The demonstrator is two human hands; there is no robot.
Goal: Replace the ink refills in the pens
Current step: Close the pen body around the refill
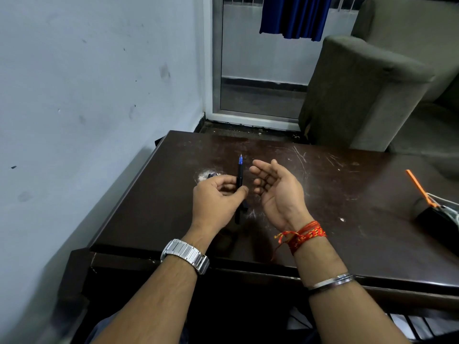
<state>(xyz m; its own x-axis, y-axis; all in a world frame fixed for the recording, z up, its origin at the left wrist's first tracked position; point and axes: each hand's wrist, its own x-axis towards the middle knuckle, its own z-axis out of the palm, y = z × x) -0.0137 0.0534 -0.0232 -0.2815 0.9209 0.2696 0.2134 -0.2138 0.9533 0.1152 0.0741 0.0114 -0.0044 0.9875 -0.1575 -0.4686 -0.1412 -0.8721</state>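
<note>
My left hand (218,197) grips a black pen (239,176) between thumb and fingers, holding it upright above the dark wooden table (347,189). The pen's blue tip section points away from me, and its lower end shows below my fist. My right hand (275,187) hovers just right of the pen, palm up, fingers loosely curled and holding nothing. A small dark piece (211,175) lies on the table behind my left hand, partly hidden by it.
A black case (437,217) with an orange pen (419,188) sticking out sits at the table's right edge. A pale wall runs along the left. A grey sofa (360,95) stands beyond the table's far right, and a glass door is straight ahead.
</note>
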